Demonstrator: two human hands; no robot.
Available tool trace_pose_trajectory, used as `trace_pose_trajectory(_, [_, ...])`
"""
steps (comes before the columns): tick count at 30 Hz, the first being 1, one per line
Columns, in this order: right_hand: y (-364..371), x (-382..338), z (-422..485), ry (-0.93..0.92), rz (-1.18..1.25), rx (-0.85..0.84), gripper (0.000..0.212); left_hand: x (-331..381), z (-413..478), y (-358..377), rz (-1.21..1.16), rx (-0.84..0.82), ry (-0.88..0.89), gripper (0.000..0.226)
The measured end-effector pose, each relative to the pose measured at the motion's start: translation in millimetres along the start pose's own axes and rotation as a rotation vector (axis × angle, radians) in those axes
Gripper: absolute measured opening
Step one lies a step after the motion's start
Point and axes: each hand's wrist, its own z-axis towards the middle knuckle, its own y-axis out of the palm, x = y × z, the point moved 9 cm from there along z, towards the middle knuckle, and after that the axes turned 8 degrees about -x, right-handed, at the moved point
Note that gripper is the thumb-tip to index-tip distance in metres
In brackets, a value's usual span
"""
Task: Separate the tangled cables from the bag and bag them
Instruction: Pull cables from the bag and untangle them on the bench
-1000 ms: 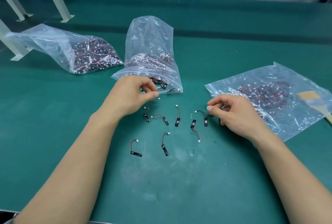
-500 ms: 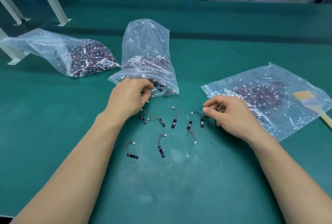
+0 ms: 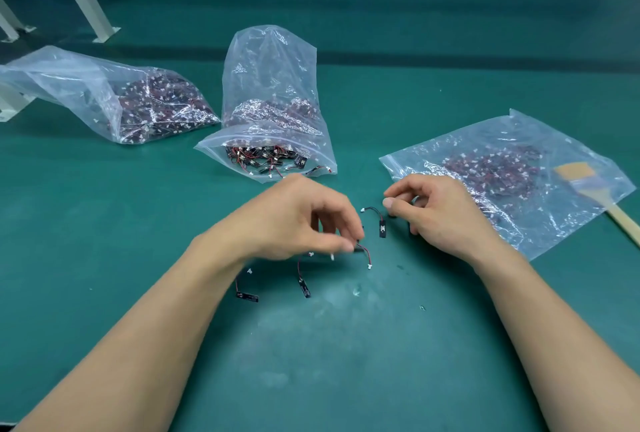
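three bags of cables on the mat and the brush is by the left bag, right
Not quite: the head view shows the brush by the right bag. The rest holds.

Head-worn view, angled down, close over table (image 3: 104, 258)

The left hand (image 3: 294, 220) covered some of the loose cables (image 3: 304, 284) on the worktop (image 3: 346, 362). Its fingertips (image 3: 346, 246) were blurred where they pinched the black end of one cable (image 3: 366, 255). Curled fingers of the right hand (image 3: 440, 213) hid whatever lay in its palm. The brush (image 3: 588, 186) handle ran off the right edge. The far-left bag (image 3: 104, 99) was cut by the left edge, its contents too tangled to count.
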Motion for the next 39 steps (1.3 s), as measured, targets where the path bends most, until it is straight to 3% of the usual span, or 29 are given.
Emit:
trace_pose_trajectory(5, [-0.1,0.8,0.6,-0.010,-0.004,0.001,0.006,-2.9,4.8,33.8,0.047,-0.234,-0.073,0.019])
trace_pose_trajectory(10, [0.4,1.8,0.6,-0.003,-0.002,0.000,0.006,-6.9,0.5,29.2,-0.016,-0.257,-0.098,0.023])
trace_pose_trajectory(12, [0.5,1.8,0.2,-0.002,-0.002,-0.001,0.006,-9.4,-2.0,16.4,-0.081,-0.177,-0.102,0.020])
trace_pose_trajectory(14, [0.5,1.9,0.1,-0.002,0.001,-0.001,0.006,-17.4,-3.9,-8.8,-0.087,0.032,-0.113,0.014])
trace_pose_trajectory(18, [0.5,1.0,0.1,-0.001,-0.006,0.000,0.006,-39.5,-17.6,-59.2,0.259,0.463,-0.258,0.011])
trace_pose_trajectory(22, [0.2,1.5,0.5,0.002,-0.004,0.000,0.006,-59.2,-12.8,-66.8,0.449,0.457,-0.369,0.019])
trace_pose_trajectory(27, [0.4,2.7,0.6,0.003,0.000,-0.003,0.006,-61.0,7.2,-47.8,0.550,0.230,-0.281,0.026])
trace_pose_trajectory(29, [0.4,2.8,0.6,0.002,0.002,-0.004,0.006,-62.5,9.6,-46.4,0.593,0.210,-0.283,0.027])
trace_pose_trajectory(35, [0.4,3.2,0.9,-0.003,0.001,-0.003,0.007,-55.6,-2.3,-62.5,0.561,0.421,-0.225,0.018])
trace_pose_trajectory(39, [1.2,3.0,1.0,-0.007,0.007,-0.006,0.007,-59.5,-14.5,-78.8,0.586,0.578,-0.315,0.018])
